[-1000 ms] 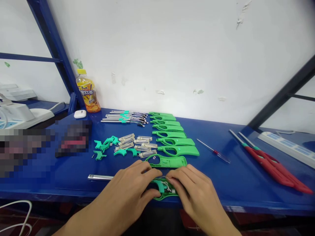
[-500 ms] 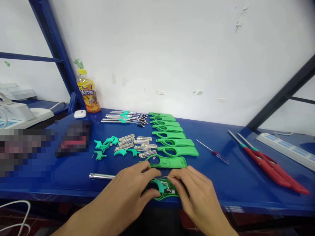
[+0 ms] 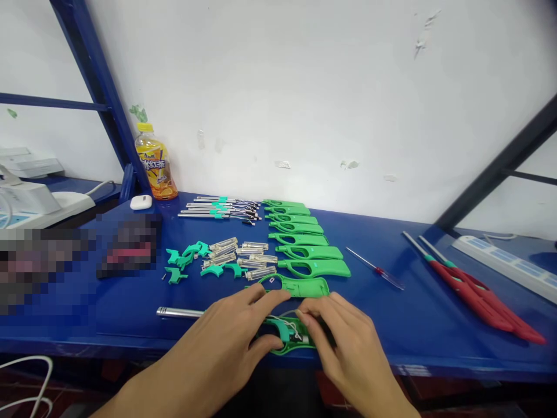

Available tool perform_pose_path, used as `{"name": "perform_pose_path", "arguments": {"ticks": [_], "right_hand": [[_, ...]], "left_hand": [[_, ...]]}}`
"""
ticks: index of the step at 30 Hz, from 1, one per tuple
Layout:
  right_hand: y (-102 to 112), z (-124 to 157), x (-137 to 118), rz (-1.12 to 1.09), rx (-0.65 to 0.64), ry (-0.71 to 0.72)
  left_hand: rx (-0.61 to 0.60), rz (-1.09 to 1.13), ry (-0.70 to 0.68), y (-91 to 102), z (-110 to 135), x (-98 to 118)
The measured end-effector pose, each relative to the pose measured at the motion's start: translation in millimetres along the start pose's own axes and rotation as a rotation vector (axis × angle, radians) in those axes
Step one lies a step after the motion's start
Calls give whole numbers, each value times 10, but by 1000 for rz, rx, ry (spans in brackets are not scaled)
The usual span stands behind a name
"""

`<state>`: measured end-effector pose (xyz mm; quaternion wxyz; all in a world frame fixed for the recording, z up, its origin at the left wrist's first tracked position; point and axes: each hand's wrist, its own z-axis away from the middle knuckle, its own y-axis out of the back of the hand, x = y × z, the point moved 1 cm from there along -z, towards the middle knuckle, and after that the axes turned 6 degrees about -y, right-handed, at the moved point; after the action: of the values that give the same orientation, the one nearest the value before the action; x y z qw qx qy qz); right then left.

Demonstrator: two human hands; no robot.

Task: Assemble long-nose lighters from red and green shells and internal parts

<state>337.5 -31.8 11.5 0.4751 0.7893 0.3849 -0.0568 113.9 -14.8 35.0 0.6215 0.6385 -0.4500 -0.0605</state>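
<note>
Near the table's front edge lies an opened green lighter casing (image 3: 296, 347), with a teal trigger (image 3: 284, 332), white wires (image 3: 292, 326) and a long metal barrel (image 3: 179, 312) pointing left. My left hand (image 3: 235, 331) grips the casing around the trigger, its thumb below and its index finger reaching over the top. With thumb and index finger together, my right hand (image 3: 348, 334) pinches a thin pale tube (image 3: 288, 312) at the casing's right part. My right fingers hide the casing's right end. Just behind them rests another green casing half (image 3: 307, 287).
Behind are green casing halves (image 3: 313, 267), clear fuel tanks (image 3: 256, 263), teal triggers (image 3: 213, 270) and metal barrels with wires (image 3: 204, 215). To the right lie a screwdriver (image 3: 376, 269), red lighters (image 3: 474, 296) and a power strip (image 3: 509, 264). A drink bottle (image 3: 156, 162) stands back left.
My left index finger has lifted and stretched to the right, away from the casing's upper edge. My right hand has barely shifted.
</note>
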Motion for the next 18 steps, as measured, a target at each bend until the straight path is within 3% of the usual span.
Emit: {"name": "perform_pose_path", "arguments": {"ticks": [12,18], "right_hand": [[31,-8,-2,16,-20,-5],[72,-13,-11,-67,-119,-82]], "left_hand": [[6,-36,-15,-1,-12,5],[0,-12,-8,11,-24,12]]}}
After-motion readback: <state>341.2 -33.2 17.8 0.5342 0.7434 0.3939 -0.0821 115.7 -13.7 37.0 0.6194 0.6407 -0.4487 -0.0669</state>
